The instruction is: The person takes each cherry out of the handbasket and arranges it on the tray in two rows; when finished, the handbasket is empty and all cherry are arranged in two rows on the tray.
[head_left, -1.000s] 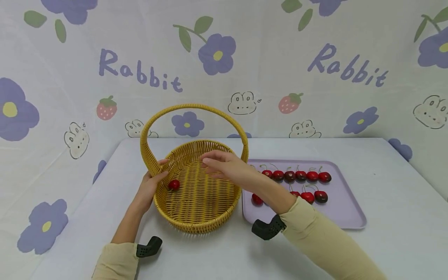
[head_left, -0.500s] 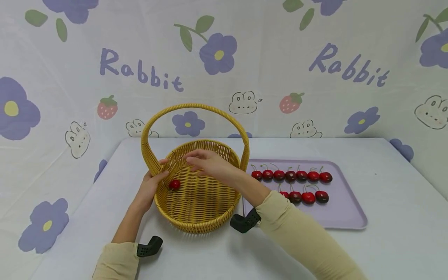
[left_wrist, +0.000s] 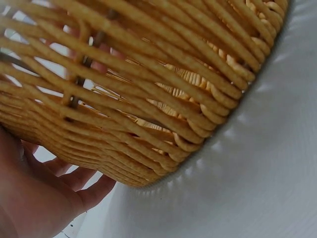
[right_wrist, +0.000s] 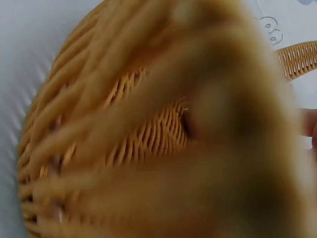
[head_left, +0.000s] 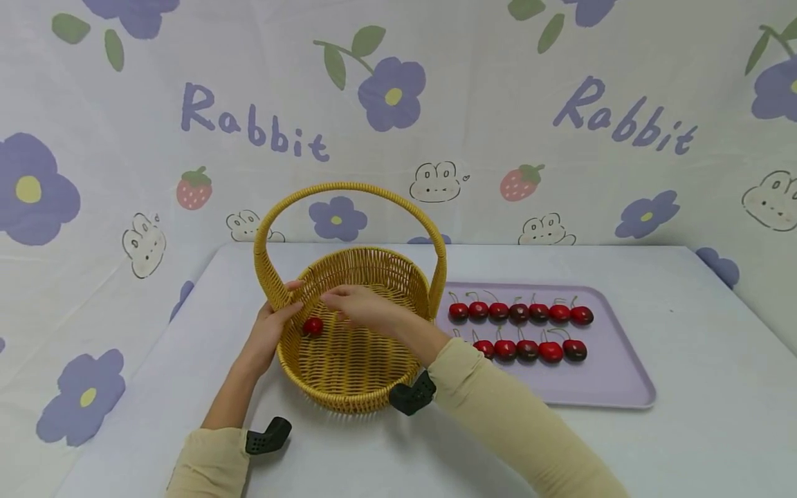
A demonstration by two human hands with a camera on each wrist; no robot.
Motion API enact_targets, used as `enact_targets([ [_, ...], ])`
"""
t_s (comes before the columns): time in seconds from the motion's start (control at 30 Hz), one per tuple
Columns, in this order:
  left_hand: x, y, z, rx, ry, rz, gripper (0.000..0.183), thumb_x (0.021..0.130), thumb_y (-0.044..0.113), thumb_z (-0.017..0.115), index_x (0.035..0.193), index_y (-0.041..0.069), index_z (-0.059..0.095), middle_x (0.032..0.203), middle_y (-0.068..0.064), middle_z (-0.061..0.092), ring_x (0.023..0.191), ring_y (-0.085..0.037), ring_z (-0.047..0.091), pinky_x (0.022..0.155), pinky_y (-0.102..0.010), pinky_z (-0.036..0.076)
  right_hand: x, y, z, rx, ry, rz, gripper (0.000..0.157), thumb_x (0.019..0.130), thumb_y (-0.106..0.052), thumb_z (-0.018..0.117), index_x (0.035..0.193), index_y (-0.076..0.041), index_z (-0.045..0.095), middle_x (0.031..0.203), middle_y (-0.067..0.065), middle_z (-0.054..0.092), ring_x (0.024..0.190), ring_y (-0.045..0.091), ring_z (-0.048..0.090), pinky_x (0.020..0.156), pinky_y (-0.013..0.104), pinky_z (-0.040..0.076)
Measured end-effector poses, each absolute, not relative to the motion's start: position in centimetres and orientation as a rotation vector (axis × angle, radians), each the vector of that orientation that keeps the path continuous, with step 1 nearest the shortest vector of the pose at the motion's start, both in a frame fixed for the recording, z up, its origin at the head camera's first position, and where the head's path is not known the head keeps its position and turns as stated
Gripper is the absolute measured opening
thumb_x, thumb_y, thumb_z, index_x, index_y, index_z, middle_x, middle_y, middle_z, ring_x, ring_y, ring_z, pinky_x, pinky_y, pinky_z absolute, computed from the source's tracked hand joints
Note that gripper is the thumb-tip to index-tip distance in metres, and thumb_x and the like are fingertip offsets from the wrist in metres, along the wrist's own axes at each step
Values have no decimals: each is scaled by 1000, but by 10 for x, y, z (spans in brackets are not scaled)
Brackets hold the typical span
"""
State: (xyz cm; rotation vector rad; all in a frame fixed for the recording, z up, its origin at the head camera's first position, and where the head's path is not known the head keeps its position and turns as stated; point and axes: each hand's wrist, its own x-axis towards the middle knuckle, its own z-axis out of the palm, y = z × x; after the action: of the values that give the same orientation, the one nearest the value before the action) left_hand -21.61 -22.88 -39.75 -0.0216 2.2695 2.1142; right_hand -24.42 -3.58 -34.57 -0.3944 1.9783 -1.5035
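A yellow wicker basket point(head_left: 349, 401) with a tall arched handle stands left of centre in the head view. One red cherry point(head_left: 313, 326) lies inside near its left wall. My left hand point(head_left: 264, 339) grips the basket's left side at the foot of the handle, thumb over the rim; the left wrist view shows its fingers point(left_wrist: 96, 191) against the outer weave. My right hand point(head_left: 364, 308) reaches into the basket from the right, fingertips slightly above and right of the cherry, with nothing seen in it. In the right wrist view the blurred basket wall hides that hand.
A pale purple tray point(head_left: 598, 387) lies right of the basket, with two rows of several cherries point(head_left: 538, 312). My right sleeve point(head_left: 498, 408) covers its front left corner. A patterned cloth point(head_left: 473, 124) hangs behind the white table point(head_left: 703, 387).
My right hand has moved left and lower across the basket, towards the cherry. The arm has uncovered more cherries on the tray. The left hand keeps its grip on the basket.
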Motion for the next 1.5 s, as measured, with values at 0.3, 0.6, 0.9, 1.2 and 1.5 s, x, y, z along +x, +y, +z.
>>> enact_targets([
  [0.3, -216, -228, -398, -2, 2276, 2117, 44, 102, 13, 42, 144, 6, 35, 147, -16, 32, 130, -30, 32, 108, -46, 20, -244, -48, -347, -265, 1944, -1419, 47, 103, -27, 43, 142, -2, 42, 143, 16, 41, 125, 33, 45, 99, 45, 38],
  [0.6, -217, -229, -398, -11, 2280, 2112, 44, 102, 13, 42, 144, 6, 35, 147, -15, 32, 130, -29, 32, 108, -45, 20, -240, -62, -348, -97, 1833, -1523, 47, 103, -27, 44, 141, 0, 41, 140, 16, 41, 124, 37, 44, 98, 46, 39],
  [0.9, -217, -228, -398, -24, 2261, 2128, 44, 101, 11, 42, 144, 6, 36, 146, -15, 33, 130, -29, 33, 108, -44, 20, -234, -69, -356, -90, 1763, -1548, 44, 103, -23, 42, 136, 6, 44, 135, 18, 44, 120, 34, 48, 99, 44, 38],
  [1.2, -217, -228, -398, -6, 2262, 2133, 44, 101, 11, 42, 143, 5, 35, 147, -15, 32, 130, -28, 32, 108, -42, 19, -229, -69, -361, -158, 1728, -1471, 32, 101, -12, 47, 126, 7, 53, 107, 15, 57, 103, 29, 58, 94, 40, 44],
  [1.5, -217, -228, -399, 4, 2274, 2136, 44, 101, 11, 43, 143, 4, 35, 147, -15, 32, 131, -27, 31, 108, -41, 17, -225, -71, -361, -288, 1761, -1374, 24, 93, -3, 59, 117, 4, 58, 101, 9, 58, 87, 19, 56, 90, 37, 47],
])
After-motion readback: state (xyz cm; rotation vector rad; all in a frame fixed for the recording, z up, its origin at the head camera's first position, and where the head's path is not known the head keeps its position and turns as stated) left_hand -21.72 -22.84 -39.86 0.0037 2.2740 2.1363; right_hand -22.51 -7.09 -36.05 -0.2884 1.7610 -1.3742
